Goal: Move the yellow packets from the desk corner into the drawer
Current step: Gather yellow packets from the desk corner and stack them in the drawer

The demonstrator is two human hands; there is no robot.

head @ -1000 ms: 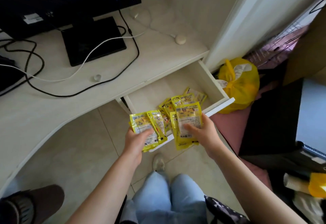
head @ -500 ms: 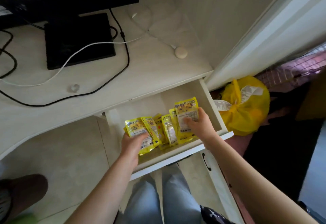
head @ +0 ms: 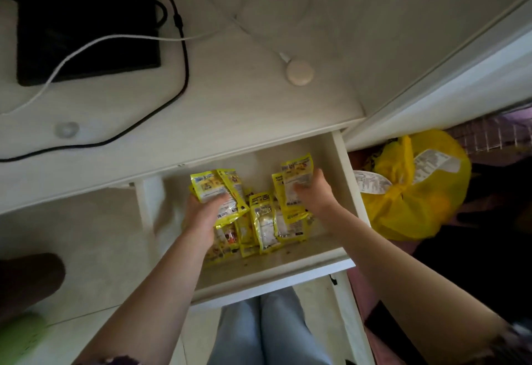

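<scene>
The white drawer [head: 342, 169] stands pulled out under the desk top, with several yellow packets [head: 264, 226] lying on its floor. My left hand [head: 204, 215] is inside the drawer and grips a small bunch of yellow packets [head: 218, 189] over the left part of the pile. My right hand [head: 313, 192] is inside too, holding another few yellow packets [head: 293, 180] upright over the right part. Both bunches sit low, close above the loose packets.
The desk top [head: 230, 111] carries a black monitor base [head: 86, 25], black and white cables and a small round white puck [head: 299, 72]. A yellow plastic bag [head: 414, 192] with a receipt lies right of the drawer. My legs are below the drawer front.
Both hands have carried their packets forward from in front of the drawer to inside it and lowered them toward the pile. The camera has leaned closer over the drawer.
</scene>
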